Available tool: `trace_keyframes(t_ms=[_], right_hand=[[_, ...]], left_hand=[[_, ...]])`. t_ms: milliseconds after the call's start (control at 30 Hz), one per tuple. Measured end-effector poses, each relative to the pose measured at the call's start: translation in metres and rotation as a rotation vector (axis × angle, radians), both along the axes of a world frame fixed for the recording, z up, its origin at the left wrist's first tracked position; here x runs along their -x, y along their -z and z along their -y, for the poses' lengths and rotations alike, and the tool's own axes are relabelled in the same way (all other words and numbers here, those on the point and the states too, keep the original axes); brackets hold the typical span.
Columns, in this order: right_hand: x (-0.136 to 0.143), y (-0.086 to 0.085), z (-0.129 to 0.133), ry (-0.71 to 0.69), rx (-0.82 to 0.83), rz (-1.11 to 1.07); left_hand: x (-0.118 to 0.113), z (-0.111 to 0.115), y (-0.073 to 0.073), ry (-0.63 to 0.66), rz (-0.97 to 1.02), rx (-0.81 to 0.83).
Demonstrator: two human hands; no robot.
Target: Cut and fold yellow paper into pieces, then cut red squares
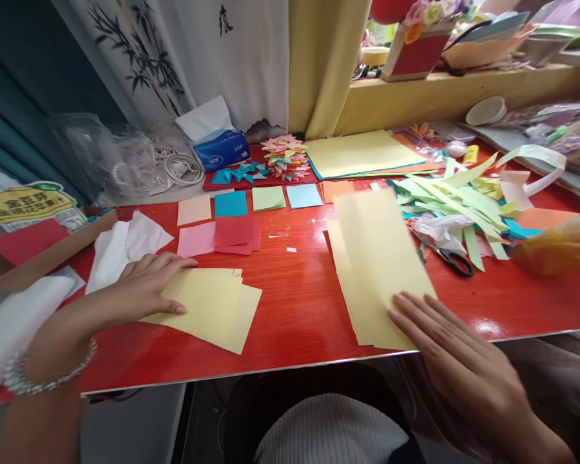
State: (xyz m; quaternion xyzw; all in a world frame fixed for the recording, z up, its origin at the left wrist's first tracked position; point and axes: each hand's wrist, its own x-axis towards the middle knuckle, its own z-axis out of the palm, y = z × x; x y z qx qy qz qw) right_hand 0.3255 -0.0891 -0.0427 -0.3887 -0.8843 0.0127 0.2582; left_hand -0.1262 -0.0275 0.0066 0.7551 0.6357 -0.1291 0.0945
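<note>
Paper in two pale yellow lots lies on the red table: a long pile at right, a shorter, skewed pile at left. Our right hand is the nearer one to the long pile, its fingers laid over the near right corner. From those fingertips the paper reaches away to the far side, its long axis running near to far and leaning left at the far end. We cannot tell whether that hand pinches anything, since its thumb is hidden (the top sheet is a little blurred, too).

Our left hand is unclenched and spread over the far left part of the shorter pile, thumb resting on top, fingers apart from it. A bare stretch of red separates the two piles.

Beyond the left hand we see a pink square and red squares; white tissue sits just beside its fingers. Right of the long pile are black-handled scissors, near a heap of pale green strips.
</note>
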Motion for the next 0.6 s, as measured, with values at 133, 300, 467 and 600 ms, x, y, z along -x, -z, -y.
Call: trace_keyframes(t_ms=[133,300,467,600], right_hand=[[0.013,0.013,-0.017,-0.094,0.006,0.096],[0.012,0.020,-0.014,-0.092,0.042,0.138],[0.013,0.022,-0.016,-0.103,0.017,0.157],[0.013,0.023,-0.018,-0.106,0.009,0.164]], left_hand=[[-0.007,0.003,-0.003,0.023,-0.029,-0.025],[-0.009,-0.001,-0.004,0.017,0.024,0.046],[-0.002,-0.012,0.000,0.008,0.034,0.158],[-0.005,-0.014,-0.001,0.091,0.050,0.214]])
